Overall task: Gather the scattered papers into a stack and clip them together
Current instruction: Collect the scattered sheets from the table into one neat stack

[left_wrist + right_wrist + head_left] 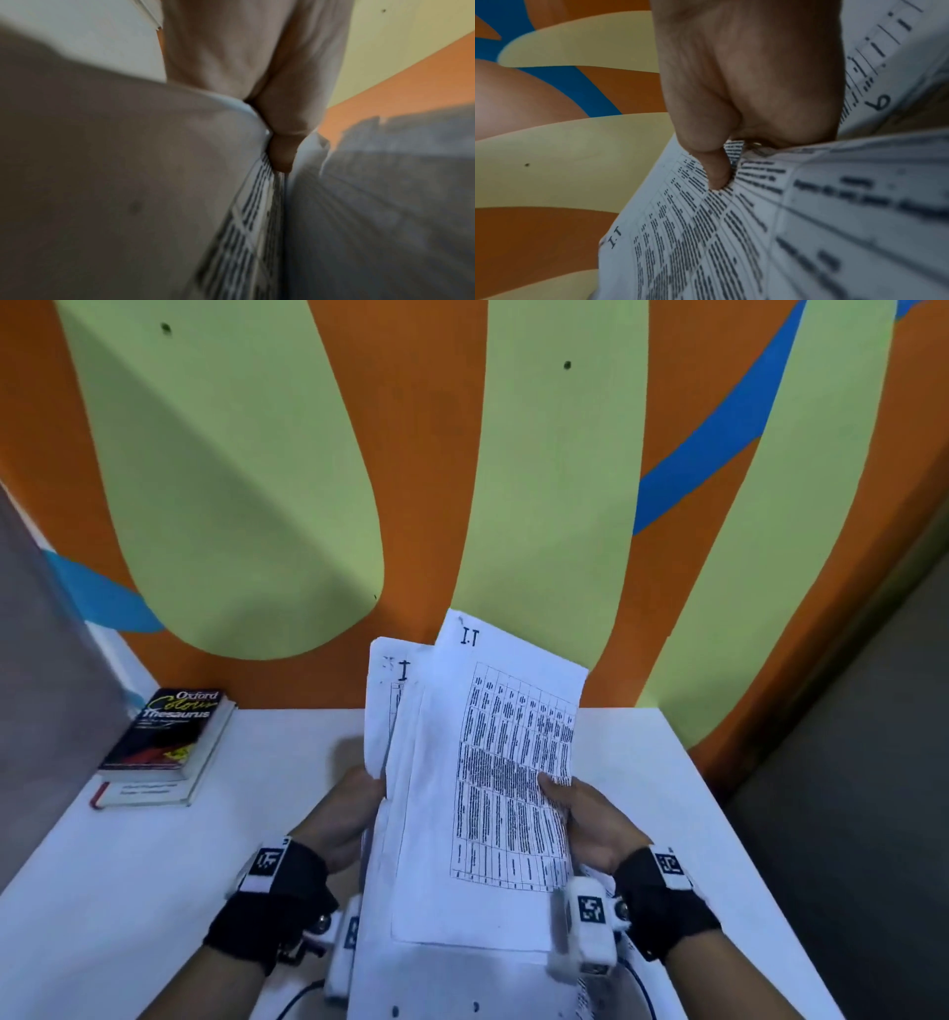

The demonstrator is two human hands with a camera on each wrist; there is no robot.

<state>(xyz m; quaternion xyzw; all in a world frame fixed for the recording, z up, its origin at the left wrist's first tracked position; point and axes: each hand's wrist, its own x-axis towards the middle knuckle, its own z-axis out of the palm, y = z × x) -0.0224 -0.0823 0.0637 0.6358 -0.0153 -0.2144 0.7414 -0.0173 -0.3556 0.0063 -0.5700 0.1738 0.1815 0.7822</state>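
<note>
The lower edge of the papers (452,839) is cut off at the frame bottom; the left wrist view is blurred. The sheets are held raised above the white table (154,865), unevenly fanned, long axis running away from the person, top edges toward the wall. The left hand (349,809) grips the left edge; the right hand (590,819) pinches the right edge, thumb on the printed table. Two stacked books (164,747) lie at far left.

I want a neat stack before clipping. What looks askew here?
The papers held between left hand and right hand are fanned: the front sheet tilts right, its top corner above the sheets behind.
</note>
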